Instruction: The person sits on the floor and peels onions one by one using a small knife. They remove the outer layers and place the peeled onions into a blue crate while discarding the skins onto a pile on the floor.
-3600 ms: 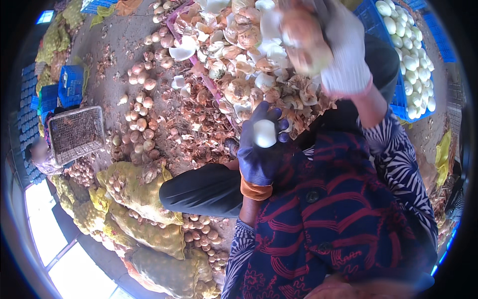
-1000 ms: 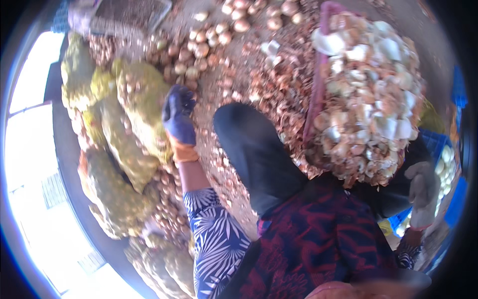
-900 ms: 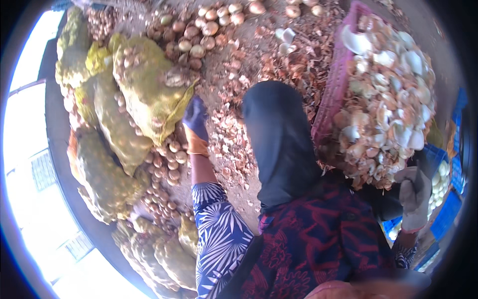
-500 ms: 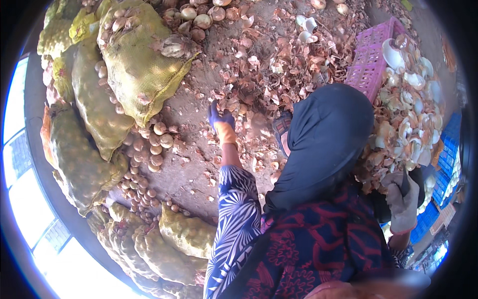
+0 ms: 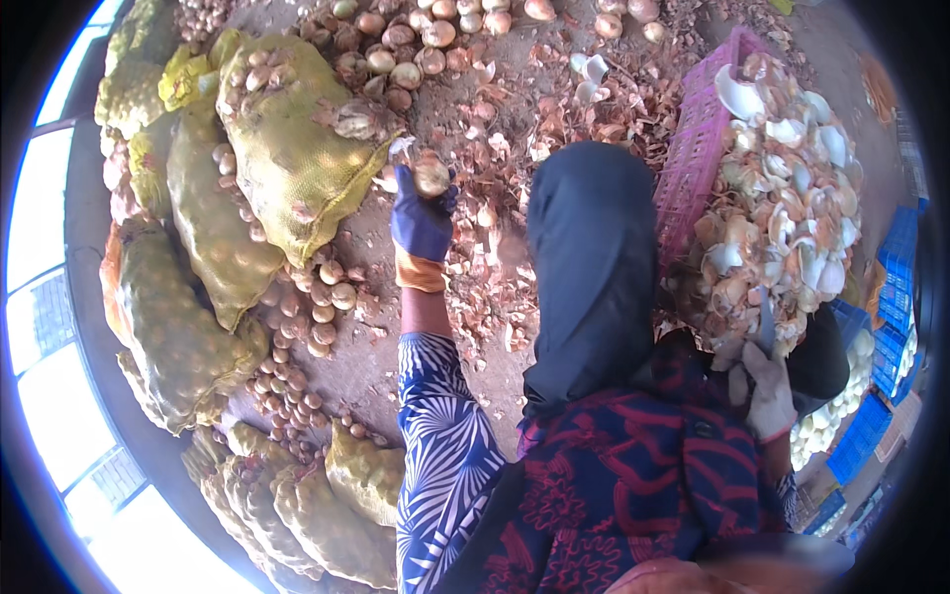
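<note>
In a blue-purple glove with an orange cuff, my left hand [image 5: 421, 223] is closed round a brown-skinned onion [image 5: 431, 176], held over the peel-strewn ground. A scrap of pale skin hangs by the thumb. Far to the right, my right hand [image 5: 768, 394] wears a greyish-white glove and is closed round a knife whose blade [image 5: 766, 315] points away from me. The knife's handle is hidden in the fist. Just beyond the blade rises a heap of onion peels and cut ends [image 5: 782, 213].
Yellow mesh sacks of onions [image 5: 287, 139] line the left side. Loose onions lie beside them [image 5: 322, 297] and at the far end [image 5: 396, 59]. A pink slatted crate [image 5: 683, 158] stands left of the peel heap. Blue crates [image 5: 859, 436] and peeled white onions [image 5: 816, 426] are at the right.
My left hand has moved slightly left and away from me, and an onion now shows in it. My right hand has shifted left and farther out with the knife. The whole view has shifted.
</note>
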A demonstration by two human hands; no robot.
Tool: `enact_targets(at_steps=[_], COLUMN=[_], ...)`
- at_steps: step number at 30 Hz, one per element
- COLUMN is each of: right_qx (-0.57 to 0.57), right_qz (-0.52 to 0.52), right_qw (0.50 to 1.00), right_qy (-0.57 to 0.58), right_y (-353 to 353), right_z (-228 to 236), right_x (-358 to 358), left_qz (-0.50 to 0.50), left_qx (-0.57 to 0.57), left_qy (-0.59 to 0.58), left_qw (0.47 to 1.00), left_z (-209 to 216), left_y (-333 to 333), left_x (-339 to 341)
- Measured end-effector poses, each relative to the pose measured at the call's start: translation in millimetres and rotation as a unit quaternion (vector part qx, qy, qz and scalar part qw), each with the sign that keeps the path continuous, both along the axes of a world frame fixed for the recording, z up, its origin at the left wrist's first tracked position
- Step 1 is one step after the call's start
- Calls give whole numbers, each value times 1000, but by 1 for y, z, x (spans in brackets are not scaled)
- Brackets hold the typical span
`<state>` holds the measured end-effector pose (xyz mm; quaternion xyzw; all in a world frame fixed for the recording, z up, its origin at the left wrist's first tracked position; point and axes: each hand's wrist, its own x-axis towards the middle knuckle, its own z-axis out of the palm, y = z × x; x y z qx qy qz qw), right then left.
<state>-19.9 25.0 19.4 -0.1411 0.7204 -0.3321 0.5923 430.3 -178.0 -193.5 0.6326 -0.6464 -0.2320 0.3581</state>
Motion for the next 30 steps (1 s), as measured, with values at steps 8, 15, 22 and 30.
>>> enact_targets(at_steps=[8,15,22,30], right_qx=[-113,-267,-131,-121], right_qz=[90,-36,-101,19], right_qw=[982,961,977,988], right_qy=[-119,-64,-133,-98], right_y=[-4,-42,3,5], right_z=[20,-5,-35,-9], right_x=[4,14,-40,-27], left_qz=[-138,-222,-283,-514], left_qx=[193,265,37,26], left_qy=[718,381,-126,30], left_qw=[654,858,950,857], left_z=[213,206,169,181], left_y=[-29,82,51,107], left_x=[-133,-295,-277,-306])
